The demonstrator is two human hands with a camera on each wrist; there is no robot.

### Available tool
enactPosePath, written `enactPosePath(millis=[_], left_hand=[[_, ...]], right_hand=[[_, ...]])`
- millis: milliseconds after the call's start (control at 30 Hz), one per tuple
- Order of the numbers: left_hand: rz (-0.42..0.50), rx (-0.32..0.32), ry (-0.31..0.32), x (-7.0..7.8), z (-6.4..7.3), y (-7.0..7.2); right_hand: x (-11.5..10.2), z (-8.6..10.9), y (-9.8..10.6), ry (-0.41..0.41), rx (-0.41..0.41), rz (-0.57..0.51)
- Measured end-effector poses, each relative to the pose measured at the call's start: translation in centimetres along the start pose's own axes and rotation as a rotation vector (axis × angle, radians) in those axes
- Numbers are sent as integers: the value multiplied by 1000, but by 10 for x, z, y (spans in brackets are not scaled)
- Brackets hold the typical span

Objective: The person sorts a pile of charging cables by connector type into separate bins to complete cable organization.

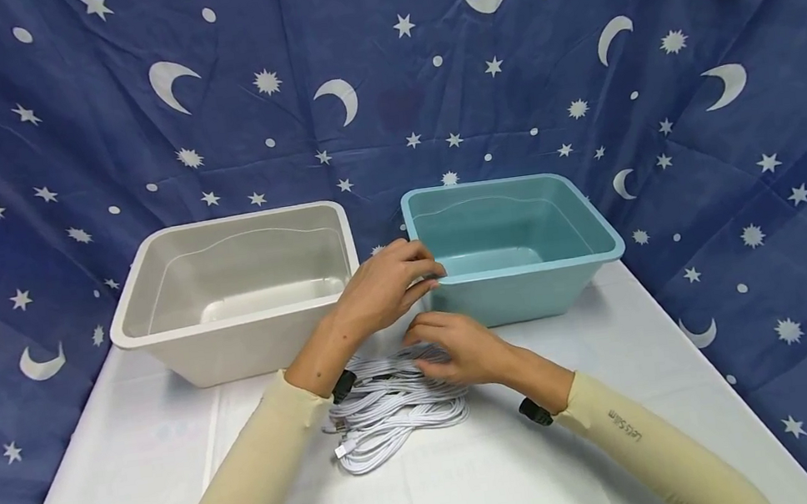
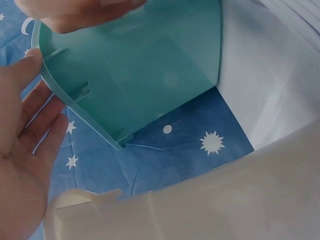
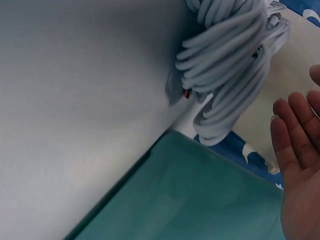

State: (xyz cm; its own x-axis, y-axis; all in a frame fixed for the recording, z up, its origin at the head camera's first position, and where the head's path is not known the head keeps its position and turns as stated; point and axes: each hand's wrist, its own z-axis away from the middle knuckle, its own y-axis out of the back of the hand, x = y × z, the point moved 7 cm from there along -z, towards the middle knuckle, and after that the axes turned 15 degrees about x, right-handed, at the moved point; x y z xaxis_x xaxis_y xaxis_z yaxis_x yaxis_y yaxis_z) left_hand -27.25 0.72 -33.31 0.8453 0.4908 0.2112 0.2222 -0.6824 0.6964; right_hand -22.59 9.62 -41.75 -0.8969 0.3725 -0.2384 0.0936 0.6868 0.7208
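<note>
Several bundles of coiled white cable [image 1: 400,408] lie in a pile on the white table, with plug ends at the pile's left side. My left hand [image 1: 385,288] is above the gap between two bins, its relaxed fingertips right at the near left corner of the teal bin [image 1: 519,271]. In the left wrist view the thumb and fingertips of that hand [image 2: 27,135] come up to the bin's rim [image 2: 80,107]. Over the right part of the pile is my right hand [image 1: 464,347]. In the right wrist view its fingers [image 3: 295,130] are extended beside the cable bundles [image 3: 225,55], holding nothing.
A pale grey bin [image 1: 248,338] stands at the back left, beside the teal one. Both show bare insides. Behind them hangs a dark blue curtain [image 1: 379,53] with moons and stars. The white table [image 1: 479,495] narrows toward the back.
</note>
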Motion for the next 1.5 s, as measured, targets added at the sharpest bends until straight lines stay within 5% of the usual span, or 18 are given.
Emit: enactPosePath(millis=[533,1500], left_hand=[[3,-3,12,-1,0,-1],[-1,7,-20,2,-1,2]], right_hand=[[-1,-1,-31,-65,-165,121],[-2,-7,-48,-59,-136,113]])
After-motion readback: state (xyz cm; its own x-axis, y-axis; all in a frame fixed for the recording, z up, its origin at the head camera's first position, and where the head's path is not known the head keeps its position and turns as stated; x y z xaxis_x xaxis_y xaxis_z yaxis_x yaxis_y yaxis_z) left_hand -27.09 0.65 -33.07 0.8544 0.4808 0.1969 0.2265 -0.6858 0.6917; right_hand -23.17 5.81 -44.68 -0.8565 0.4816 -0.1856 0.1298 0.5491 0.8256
